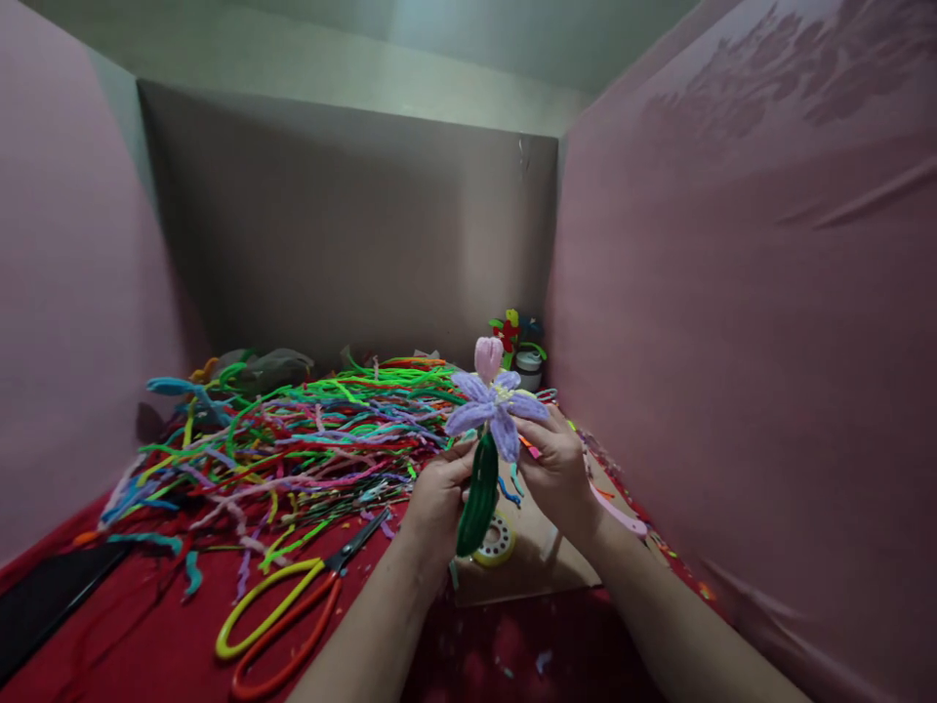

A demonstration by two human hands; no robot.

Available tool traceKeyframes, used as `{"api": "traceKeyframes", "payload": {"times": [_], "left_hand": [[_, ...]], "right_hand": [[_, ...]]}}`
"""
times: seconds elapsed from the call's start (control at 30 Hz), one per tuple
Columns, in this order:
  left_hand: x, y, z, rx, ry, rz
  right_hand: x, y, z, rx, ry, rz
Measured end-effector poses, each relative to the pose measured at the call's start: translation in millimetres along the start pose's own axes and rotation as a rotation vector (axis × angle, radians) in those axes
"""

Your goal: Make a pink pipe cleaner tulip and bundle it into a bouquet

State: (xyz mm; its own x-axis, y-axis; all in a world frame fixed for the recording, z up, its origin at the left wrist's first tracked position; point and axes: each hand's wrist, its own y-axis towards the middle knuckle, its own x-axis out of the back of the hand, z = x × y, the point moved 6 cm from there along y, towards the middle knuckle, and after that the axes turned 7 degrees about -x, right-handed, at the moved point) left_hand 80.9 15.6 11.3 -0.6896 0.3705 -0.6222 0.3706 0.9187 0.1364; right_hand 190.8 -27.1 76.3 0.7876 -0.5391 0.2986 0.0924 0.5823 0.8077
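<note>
A pipe-cleaner flower [503, 415] with purple petals and a pale yellow centre is held upright in front of me, a pink bud [488, 359] standing above it. Below the petals hangs a dark green leaf [478, 498]. My left hand [439, 488] is closed around the stem area beside the leaf; the stem itself is mostly hidden. My right hand [556, 464] is closed at the flower's right side, its fingers behind and against a purple petal.
Scissors [333, 566] with yellow and red handles lie left of my forearms. Many coloured pipe cleaners [314, 430] are heaped behind them. A tape roll [498, 540] rests on brown cardboard [571, 566]. A white pot [528, 371] stands at the back, a black object [55, 596] at left.
</note>
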Motion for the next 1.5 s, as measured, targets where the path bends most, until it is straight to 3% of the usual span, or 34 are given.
{"api": "traceKeyframes", "payload": {"times": [0.1,0.27,0.53,0.77,0.93,1.07,1.37,1.5], "left_hand": [[-0.7,1.8,3.2,0.042,0.003,0.058],[-0.8,1.2,-0.1,0.044,0.043,0.053],[-3.6,-2.0,-1.3,0.039,0.042,0.039],[-1.7,-2.0,2.0,0.053,-0.041,0.069],[4.8,2.3,-5.6,0.014,-0.178,0.187],[7.1,-0.4,-16.7,0.016,-0.265,0.168],[0.1,-4.8,-36.3,-0.205,-0.123,0.132],[5.1,-4.0,-40.2,-0.248,-0.022,0.09]], "right_hand": [[-1.4,0.0,9.2,0.146,-0.269,0.031],[-5.5,-2.6,14.9,0.25,-0.387,0.117],[-7.2,-9.5,12.8,0.266,-0.329,0.046],[-11.7,-9.9,14.2,0.187,-0.263,0.046],[-7.9,-12.8,39.6,0.283,-0.306,0.051],[2.5,-29.3,63.6,0.373,-0.241,-0.107],[-12.4,-31.2,46.4,0.116,-0.052,-0.01],[-5.7,-24.7,45.2,0.058,0.07,-0.001]]}}
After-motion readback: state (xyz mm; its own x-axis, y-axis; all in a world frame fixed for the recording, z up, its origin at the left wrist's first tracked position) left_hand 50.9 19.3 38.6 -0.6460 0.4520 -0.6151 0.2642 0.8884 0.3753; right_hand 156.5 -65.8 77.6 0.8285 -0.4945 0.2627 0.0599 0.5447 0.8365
